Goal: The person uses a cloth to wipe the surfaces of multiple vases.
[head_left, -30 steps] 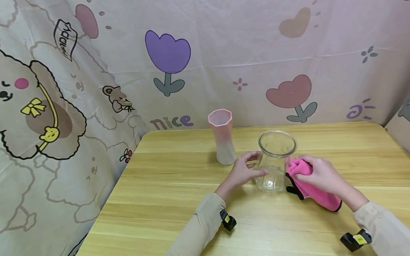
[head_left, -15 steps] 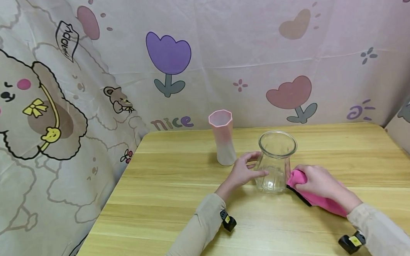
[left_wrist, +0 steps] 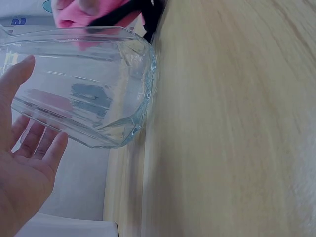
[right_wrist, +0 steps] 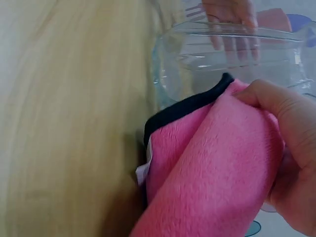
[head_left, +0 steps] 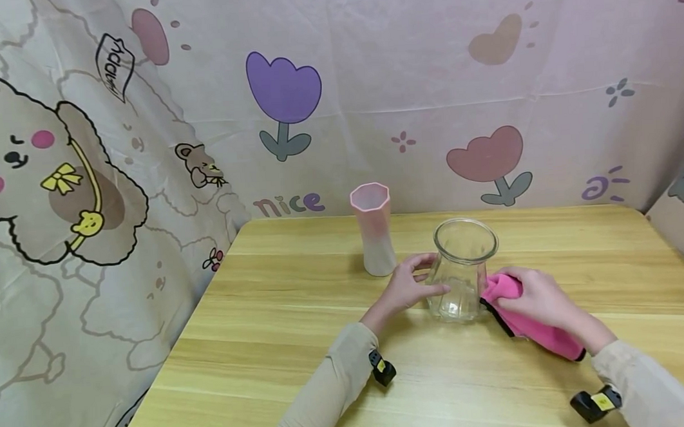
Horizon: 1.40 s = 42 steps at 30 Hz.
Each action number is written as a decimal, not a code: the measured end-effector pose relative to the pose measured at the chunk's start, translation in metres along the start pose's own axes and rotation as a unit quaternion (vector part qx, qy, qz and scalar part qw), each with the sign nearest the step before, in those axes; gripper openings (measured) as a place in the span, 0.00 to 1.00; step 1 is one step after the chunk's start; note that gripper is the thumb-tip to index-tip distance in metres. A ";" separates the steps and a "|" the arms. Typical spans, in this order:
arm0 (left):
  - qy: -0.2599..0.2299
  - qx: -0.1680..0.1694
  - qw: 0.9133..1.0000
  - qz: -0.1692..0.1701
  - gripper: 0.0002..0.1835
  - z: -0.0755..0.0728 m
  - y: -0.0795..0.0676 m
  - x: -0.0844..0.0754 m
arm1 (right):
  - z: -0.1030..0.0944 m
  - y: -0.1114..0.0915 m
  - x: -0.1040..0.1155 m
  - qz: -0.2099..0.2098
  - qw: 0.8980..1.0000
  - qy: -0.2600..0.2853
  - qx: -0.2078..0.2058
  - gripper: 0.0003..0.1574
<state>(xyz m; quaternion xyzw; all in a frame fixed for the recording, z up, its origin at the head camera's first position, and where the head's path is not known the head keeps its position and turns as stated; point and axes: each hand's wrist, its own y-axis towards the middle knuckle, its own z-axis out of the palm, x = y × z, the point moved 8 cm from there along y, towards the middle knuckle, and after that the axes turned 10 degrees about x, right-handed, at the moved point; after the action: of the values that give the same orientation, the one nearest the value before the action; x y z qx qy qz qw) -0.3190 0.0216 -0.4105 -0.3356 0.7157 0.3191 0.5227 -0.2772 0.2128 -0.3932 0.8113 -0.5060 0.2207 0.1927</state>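
Observation:
A clear glass vase [head_left: 458, 285] with a round rim stands upright on the wooden table. My left hand [head_left: 412, 284] holds its left side, thumb across the front and fingers behind; in the left wrist view the thumb [left_wrist: 17, 74] overlaps the glass. On the other side, my right hand [head_left: 538, 297] grips a folded pink cloth [head_left: 548, 338] with black edging, bunched against the vase's lower right wall. The right wrist view shows the thumb pinching the cloth [right_wrist: 212, 168] close to the glass [right_wrist: 197, 59]. The fingers under the cloth are mostly hidden.
A pink-and-white faceted vase [head_left: 376, 237] stands behind and left of my left hand. The table [head_left: 268, 346] ends at the back against a printed cloth backdrop [head_left: 363, 64]. Black wrist cameras hang from both sleeves.
My right hand and the pink cloth slid down along the vase's right side, then came slightly back up. The left hand and glass vase stay in place.

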 end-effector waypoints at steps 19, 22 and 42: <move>0.001 0.002 1.000 -0.003 0.35 0.001 0.004 0.005 | -0.046 -0.005 0.022 -0.026 0.981 0.140 -0.134 0.26; 0.007 0.004 1.000 -0.004 0.35 0.002 0.004 0.005 | -0.050 -0.008 0.021 -0.026 0.977 0.148 -0.149 0.26; 0.069 -0.001 0.997 0.016 0.35 0.005 -0.001 -0.003 | -0.057 -0.012 0.019 -0.050 0.965 0.170 -0.195 0.25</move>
<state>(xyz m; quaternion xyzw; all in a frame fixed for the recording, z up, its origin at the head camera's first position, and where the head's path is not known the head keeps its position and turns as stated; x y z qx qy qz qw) -0.3152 0.0253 -0.4090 -0.3460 0.7550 0.3046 0.4663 -0.2687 0.2341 -0.3366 0.7326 -0.4580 0.2426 0.4412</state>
